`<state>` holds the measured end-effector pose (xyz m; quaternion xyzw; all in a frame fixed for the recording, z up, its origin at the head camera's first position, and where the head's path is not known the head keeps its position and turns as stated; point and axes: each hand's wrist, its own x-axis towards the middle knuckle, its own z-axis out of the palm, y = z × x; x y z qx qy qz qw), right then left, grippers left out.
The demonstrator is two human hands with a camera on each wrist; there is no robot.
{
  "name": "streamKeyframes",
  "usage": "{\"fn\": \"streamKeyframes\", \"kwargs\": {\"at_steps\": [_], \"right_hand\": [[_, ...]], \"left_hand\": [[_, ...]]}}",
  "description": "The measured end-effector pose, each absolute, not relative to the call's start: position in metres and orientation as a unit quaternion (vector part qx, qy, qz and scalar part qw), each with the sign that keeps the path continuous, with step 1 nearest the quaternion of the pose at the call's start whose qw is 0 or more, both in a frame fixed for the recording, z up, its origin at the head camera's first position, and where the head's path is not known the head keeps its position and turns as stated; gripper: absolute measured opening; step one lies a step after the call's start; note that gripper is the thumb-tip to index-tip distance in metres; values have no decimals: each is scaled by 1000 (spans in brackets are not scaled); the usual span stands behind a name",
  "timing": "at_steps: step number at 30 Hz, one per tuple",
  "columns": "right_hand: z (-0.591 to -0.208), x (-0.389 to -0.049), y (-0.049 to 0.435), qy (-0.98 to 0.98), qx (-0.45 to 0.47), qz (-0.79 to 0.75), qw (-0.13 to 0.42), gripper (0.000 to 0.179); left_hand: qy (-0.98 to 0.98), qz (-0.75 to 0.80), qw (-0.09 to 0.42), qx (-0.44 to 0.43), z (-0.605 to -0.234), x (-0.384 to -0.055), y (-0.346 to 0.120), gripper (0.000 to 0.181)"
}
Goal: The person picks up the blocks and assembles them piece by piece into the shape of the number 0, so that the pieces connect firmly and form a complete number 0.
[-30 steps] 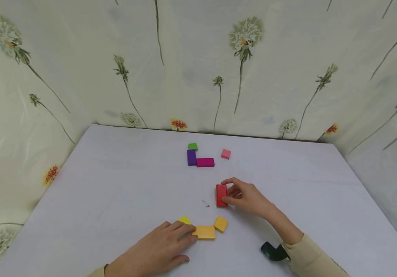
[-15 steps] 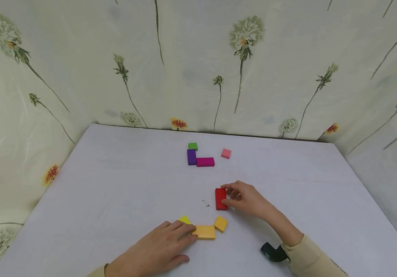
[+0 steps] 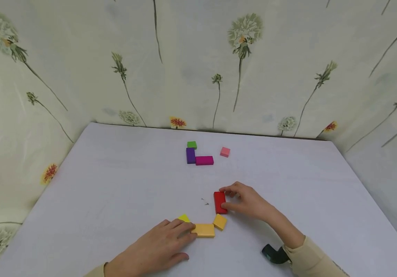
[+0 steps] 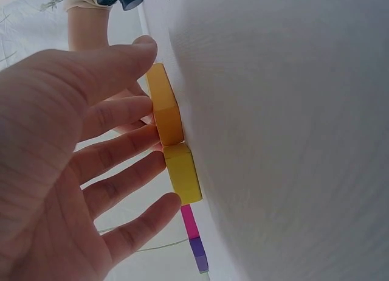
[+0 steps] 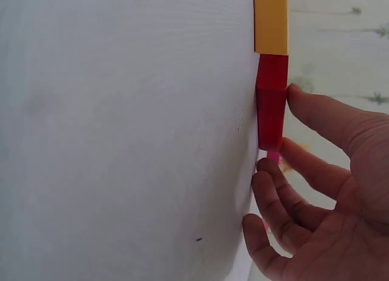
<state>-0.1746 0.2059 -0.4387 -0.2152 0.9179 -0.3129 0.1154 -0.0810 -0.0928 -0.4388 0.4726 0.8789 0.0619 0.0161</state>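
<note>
My right hand (image 3: 248, 201) has its thumb and index finger on a red rectangular block (image 3: 220, 202), thumb on its top and index finger at its far end; the other fingers curl beside it. The block's near end stands close to a small orange-yellow block (image 3: 220, 222), which is turned at an angle. My left hand (image 3: 161, 245) lies with fingers spread and nearly straight. Its fingertips touch a long orange-yellow block (image 3: 205, 230) and a bright yellow block (image 4: 183, 173), which the hand partly covers in the head view.
Farther back on the white table (image 3: 122, 184) are a green block (image 3: 192, 145), a purple block (image 3: 190, 156) and a magenta block (image 3: 204, 161) grouped together. A pink block (image 3: 225, 152) sits apart to their right. Flowered cloth (image 3: 184, 77) rises behind. A dark device (image 3: 273, 254) is at my right wrist.
My right hand has slid the red block toward me and slightly left, closer to the small orange-yellow block. My left hand keeps its place on the blocks.
</note>
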Motion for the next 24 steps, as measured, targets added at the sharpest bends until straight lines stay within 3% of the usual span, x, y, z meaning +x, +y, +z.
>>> {"fn": "streamKeyframes", "kwargs": {"at_steps": [13, 21, 24], "right_hand": [[-436, -167, 206, 923, -212, -306, 99, 46], [-418, -112, 197, 955, -252, -156, 13, 45], [-414, -91, 190, 950, -284, -132, 16, 45]], "left_hand": [[879, 71, 11, 470, -439, -81, -94, 44], [877, 68, -1, 475, -440, -80, -94, 44], [877, 66, 1, 475, -440, -79, -94, 44]]}}
